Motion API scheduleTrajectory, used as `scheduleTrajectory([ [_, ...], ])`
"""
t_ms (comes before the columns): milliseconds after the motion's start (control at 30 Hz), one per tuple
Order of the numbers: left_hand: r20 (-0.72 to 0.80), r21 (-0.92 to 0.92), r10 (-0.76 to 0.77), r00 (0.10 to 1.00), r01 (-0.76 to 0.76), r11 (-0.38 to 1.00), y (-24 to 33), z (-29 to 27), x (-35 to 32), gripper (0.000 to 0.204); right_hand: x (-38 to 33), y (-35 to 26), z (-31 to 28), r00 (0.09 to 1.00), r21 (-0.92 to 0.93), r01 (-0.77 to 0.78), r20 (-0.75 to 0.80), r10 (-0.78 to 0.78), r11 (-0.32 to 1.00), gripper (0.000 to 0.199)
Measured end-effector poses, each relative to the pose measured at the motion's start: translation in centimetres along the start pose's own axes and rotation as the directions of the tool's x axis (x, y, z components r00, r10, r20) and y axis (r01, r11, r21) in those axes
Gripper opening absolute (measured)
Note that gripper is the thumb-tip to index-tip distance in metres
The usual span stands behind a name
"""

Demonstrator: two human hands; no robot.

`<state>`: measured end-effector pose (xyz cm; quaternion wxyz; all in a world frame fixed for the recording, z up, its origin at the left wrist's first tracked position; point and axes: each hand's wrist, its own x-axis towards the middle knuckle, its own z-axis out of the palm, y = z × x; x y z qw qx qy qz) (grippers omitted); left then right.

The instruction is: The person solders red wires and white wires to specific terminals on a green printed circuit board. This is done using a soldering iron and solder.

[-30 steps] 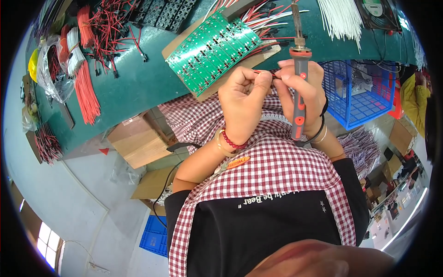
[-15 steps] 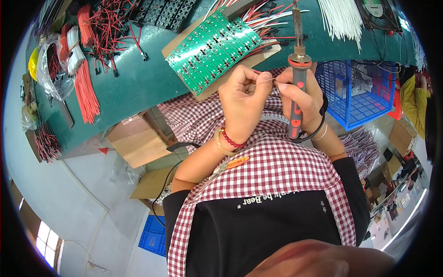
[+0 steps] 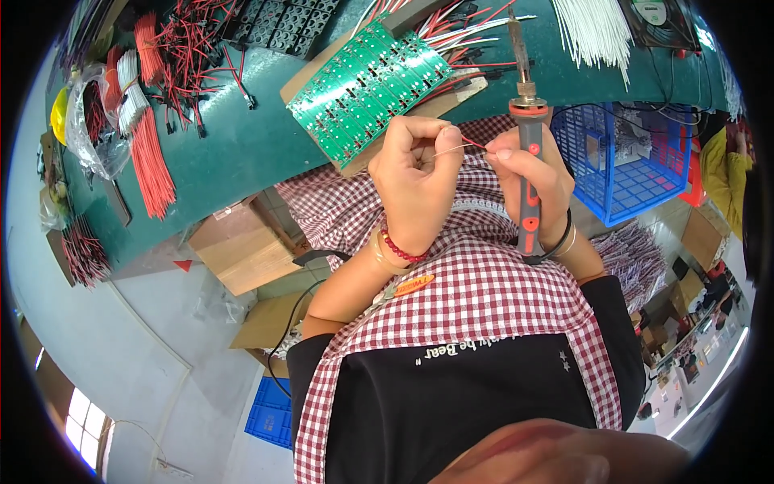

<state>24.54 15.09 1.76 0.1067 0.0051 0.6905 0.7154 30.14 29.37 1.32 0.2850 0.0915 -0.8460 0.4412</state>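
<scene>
My left hand (image 3: 415, 173) pinches a thin red wire (image 3: 473, 143) between thumb and fingers, just below the green circuit board panel (image 3: 367, 85) on the green workbench (image 3: 234, 153). My right hand (image 3: 528, 181) grips a soldering iron with a grey and red handle (image 3: 530, 173), its metal tip (image 3: 517, 36) pointing up over the bench. The right thumb and forefinger also touch the other end of the red wire. Both hands are close together in front of my chest.
Bundles of red wires (image 3: 149, 157) and red-black leads (image 3: 193, 48) lie on the bench's left. White wires (image 3: 592, 32) lie at top right. A blue wire basket (image 3: 633, 157) stands at right. Cardboard boxes (image 3: 242, 250) and a blue crate (image 3: 270, 411) sit on the floor.
The soldering iron has swung upright, its tip rising over the bench. Both hands moved slightly and the red wire is now stretched between them.
</scene>
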Motion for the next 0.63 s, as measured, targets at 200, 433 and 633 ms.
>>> scheduleTrajectory([
  [200,0.128,0.421,0.363,0.923,-0.382,0.823,0.3,-0.6,0.8,0.012,1.0,-0.8,-0.7,0.991,-0.079,0.048,0.130,-0.038,0.996,0.043],
  [433,0.000,0.150,0.029,1.000,-0.029,0.988,0.0,-0.8,0.7,0.015,1.4,-0.1,-0.4,0.987,-0.091,0.074,0.149,-0.060,0.993,0.041],
  [633,-0.023,0.037,0.032,0.999,-0.031,0.999,-0.1,-0.4,0.6,0.016,1.1,0.6,-0.1,0.990,-0.058,0.048,0.139,-0.040,0.997,0.044],
])
